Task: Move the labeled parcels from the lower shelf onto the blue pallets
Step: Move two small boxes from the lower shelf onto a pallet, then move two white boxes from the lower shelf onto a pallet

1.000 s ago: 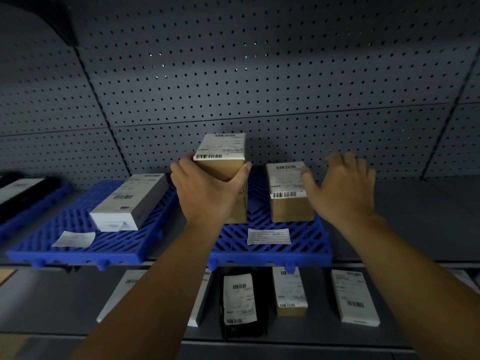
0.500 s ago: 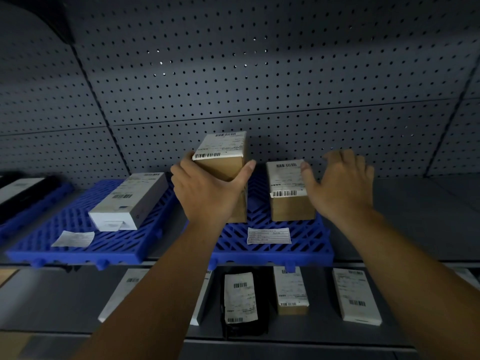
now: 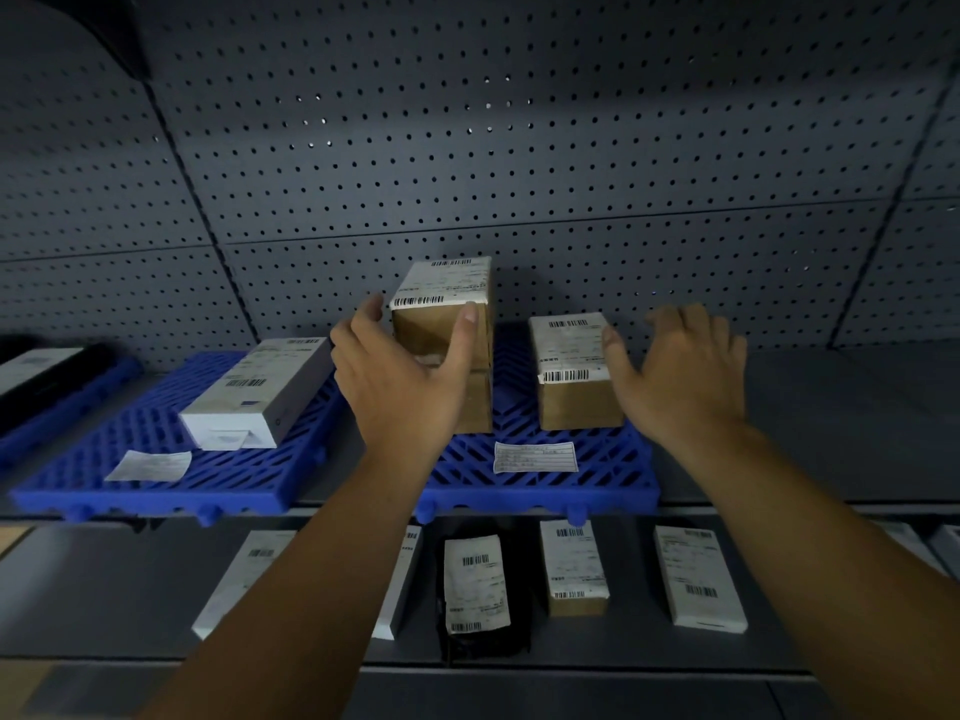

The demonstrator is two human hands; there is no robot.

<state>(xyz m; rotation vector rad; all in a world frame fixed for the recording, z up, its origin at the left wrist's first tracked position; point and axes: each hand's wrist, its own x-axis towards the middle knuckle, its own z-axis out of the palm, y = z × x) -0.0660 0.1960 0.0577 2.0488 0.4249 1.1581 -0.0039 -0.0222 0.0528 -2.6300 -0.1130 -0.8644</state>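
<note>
The left hand is cupped around the tall brown box, with the thumb on its front right edge and the fingers by its left edge. I cannot tell if it grips the box or just touches it. The box stands upright on the middle blue pallet, near the back. The right hand is open with spread fingers, and its thumb is at the right edge of the short brown box. That box stands beside the tall one with a small gap between them. A paper slip lies flat in the free space near the pallet's front edge. A white box lies on the left blue pallet. On the lower shelf lie more labeled parcels: a black parcel, a small brown parcel and a white parcel, with gaps between them.
</note>
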